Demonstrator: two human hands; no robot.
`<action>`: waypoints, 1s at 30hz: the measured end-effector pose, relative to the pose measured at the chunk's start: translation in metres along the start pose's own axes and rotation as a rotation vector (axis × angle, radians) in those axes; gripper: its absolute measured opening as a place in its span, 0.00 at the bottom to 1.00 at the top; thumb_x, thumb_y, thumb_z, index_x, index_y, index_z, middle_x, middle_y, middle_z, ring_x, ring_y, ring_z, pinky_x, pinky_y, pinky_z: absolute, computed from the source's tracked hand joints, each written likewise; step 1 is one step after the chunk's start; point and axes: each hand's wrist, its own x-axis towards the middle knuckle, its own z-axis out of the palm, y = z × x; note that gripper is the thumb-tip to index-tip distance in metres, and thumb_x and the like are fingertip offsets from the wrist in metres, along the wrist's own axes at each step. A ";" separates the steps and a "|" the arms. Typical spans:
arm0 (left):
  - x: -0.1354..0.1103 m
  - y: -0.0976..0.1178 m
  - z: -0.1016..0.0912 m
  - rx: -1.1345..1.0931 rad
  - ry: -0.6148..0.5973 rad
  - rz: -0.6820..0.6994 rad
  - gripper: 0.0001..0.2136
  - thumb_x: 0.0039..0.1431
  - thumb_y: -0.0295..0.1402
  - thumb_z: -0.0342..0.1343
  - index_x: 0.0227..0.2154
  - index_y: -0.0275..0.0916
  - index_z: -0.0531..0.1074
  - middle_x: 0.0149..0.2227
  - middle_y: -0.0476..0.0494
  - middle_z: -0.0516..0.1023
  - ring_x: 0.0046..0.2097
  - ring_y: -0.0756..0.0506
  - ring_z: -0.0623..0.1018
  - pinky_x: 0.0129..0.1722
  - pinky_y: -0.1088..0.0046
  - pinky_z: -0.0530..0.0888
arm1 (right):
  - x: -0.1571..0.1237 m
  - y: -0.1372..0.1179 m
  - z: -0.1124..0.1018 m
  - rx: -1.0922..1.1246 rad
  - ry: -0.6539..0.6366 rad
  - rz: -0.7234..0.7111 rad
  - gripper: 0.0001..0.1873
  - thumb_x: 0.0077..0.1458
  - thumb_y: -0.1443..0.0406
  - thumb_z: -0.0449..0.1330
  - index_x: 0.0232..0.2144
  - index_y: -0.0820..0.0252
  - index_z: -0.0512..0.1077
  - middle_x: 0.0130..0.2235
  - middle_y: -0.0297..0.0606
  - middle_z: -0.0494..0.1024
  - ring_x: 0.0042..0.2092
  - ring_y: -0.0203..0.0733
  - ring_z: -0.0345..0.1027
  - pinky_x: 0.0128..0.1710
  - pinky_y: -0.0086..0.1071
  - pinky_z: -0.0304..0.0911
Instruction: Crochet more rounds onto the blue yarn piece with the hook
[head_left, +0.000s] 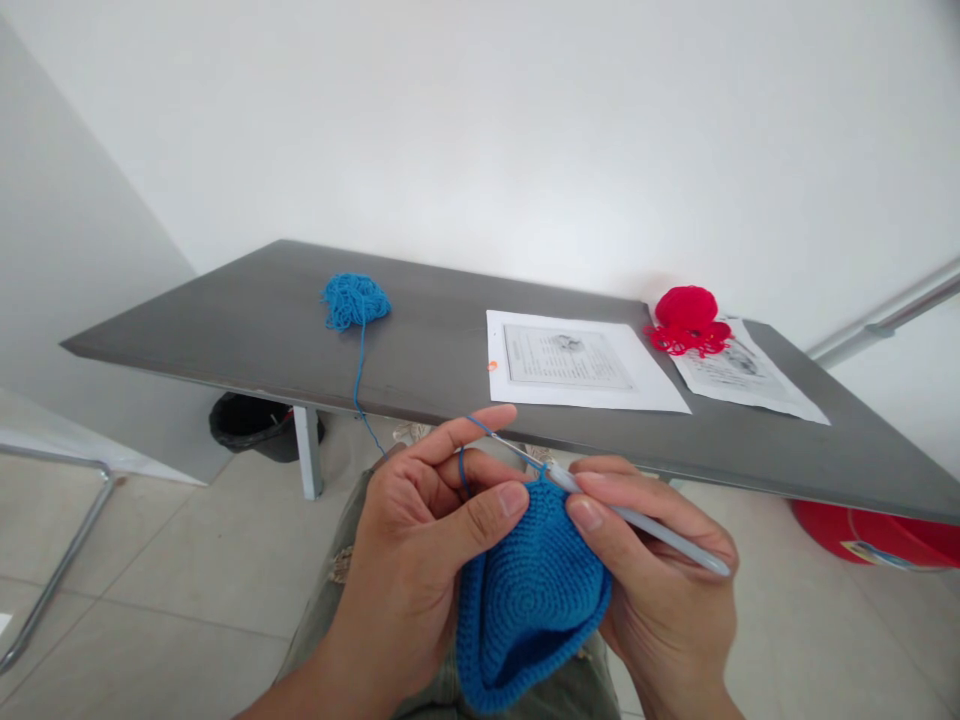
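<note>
Holds blue crochet piece above lap, pinched at top edge in left hand, with blue yarn over extended index finger. Clamps crochet hook between thumb and fingers of right hand, at same edge. Has blue yarn heap on grey table.

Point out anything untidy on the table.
The red yarn looks untidy: its loose strands sprawl below the ball, partly covering the right-hand sheet. The blue yarn also lies in a loose, tangled heap.
</note>
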 end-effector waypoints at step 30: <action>0.005 0.003 0.003 0.298 0.096 0.045 0.32 0.43 0.18 0.76 0.54 0.40 0.81 0.29 0.52 0.85 0.26 0.54 0.77 0.26 0.85 0.74 | -0.006 0.006 -0.010 -0.136 -0.107 -0.132 0.14 0.57 0.69 0.74 0.42 0.42 0.86 0.41 0.30 0.86 0.39 0.33 0.81 0.33 0.21 0.75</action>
